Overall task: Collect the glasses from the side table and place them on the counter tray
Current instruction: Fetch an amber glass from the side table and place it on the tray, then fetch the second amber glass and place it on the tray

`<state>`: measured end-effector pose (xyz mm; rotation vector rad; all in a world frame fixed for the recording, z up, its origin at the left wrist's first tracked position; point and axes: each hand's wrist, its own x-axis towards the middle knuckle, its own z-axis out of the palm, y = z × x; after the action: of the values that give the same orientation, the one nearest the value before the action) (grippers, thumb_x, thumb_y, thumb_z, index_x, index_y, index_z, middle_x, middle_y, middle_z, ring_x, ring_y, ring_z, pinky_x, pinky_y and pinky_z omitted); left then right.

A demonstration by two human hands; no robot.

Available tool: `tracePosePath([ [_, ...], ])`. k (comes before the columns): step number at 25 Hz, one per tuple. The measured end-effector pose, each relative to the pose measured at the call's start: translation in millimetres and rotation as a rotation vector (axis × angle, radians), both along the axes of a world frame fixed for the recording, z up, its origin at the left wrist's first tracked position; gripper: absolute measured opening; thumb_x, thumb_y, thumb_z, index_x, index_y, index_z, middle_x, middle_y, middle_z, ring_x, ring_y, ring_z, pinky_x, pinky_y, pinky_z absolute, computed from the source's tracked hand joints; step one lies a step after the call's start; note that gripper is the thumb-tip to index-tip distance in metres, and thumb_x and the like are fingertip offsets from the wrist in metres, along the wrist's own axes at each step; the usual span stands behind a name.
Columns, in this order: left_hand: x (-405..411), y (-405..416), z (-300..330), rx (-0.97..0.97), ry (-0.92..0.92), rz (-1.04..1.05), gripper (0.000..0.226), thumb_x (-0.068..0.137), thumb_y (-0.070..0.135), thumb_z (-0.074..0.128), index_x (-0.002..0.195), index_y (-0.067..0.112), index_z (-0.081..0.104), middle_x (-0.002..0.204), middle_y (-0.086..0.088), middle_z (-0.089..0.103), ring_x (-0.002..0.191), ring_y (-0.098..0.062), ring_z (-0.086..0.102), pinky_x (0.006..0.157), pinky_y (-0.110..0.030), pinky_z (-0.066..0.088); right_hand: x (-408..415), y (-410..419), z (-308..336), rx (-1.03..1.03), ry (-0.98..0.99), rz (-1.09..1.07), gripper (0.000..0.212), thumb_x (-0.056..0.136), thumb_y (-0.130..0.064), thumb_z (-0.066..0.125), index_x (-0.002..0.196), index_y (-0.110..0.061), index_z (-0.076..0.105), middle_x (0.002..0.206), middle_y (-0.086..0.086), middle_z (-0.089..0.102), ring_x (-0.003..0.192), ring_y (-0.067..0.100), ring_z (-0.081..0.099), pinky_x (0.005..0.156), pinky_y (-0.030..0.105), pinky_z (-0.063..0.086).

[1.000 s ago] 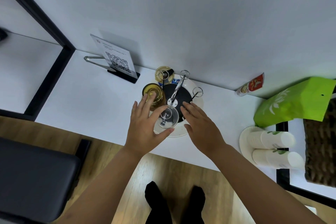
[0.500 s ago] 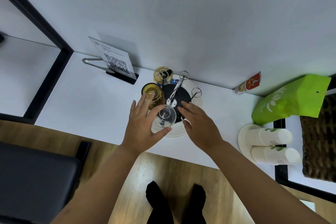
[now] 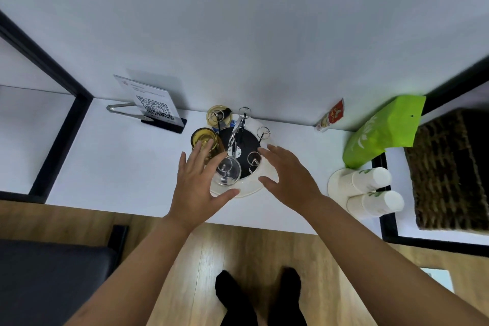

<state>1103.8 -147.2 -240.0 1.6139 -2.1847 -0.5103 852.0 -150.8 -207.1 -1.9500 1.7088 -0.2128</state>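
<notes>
A round white tray with a black centre and a wire glass rack stands on the white counter against the wall. A clear glass sits upside down on a rack peg at the tray's front left. An amber glass is on the left peg and a paler glass at the back. My left hand is spread just left of the clear glass, fingers apart, thumb under its rim side. My right hand hovers open over the tray's right edge.
A QR-code sign and metal tongs are at the left. A sachet, a green bag, lying paper cups and a wicker basket crowd the right. A dark seat is at lower left.
Both hands have drawn back from the clear glass and spread wider. The right hand moved to the right, off the rack; the glass stays on its peg.
</notes>
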Motion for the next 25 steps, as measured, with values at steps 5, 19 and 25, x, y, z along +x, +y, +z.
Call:
tracePosePath([
  [5, -26, 7, 64, -0.05, 0.266, -0.012, 0.068, 0.089, 0.057, 0.068, 0.145, 0.023, 0.053, 0.157, 0.004, 0.046, 0.147, -0.018, 0.041, 0.121, -0.042, 0.033, -28, 26, 52, -0.014, -0.035, -0.103, 0.072, 0.098, -0.042, 0.069, 0.161, -0.037, 0.036, 0.166, -0.004, 0.038, 0.155, 0.017, 0.029, 0.121, 0.034, 0.03],
  [19, -142, 57, 276, -0.068, 0.204, -0.397, 0.063, 0.096, 0.06, 0.061, 0.153, 0.046, 0.039, 0.144, 0.025, 0.053, 0.135, 0.004, 0.041, 0.11, -0.034, 0.043, -133, 138, 268, -0.356, -0.163, -0.288, 0.078, 0.093, -0.052, 0.072, 0.16, -0.037, 0.038, 0.16, -0.011, 0.047, 0.148, 0.014, 0.039, 0.118, 0.028, 0.03],
  [25, -212, 135, 370, -0.19, 0.251, -0.56, 0.064, 0.095, 0.065, 0.055, 0.153, 0.047, 0.037, 0.147, 0.023, 0.051, 0.139, -0.001, 0.042, 0.111, -0.032, 0.039, -184, 254, 360, -0.552, -0.243, -0.395, 0.076, 0.092, -0.062, 0.067, 0.159, -0.042, 0.037, 0.162, -0.012, 0.045, 0.149, 0.011, 0.039, 0.121, 0.042, 0.038],
])
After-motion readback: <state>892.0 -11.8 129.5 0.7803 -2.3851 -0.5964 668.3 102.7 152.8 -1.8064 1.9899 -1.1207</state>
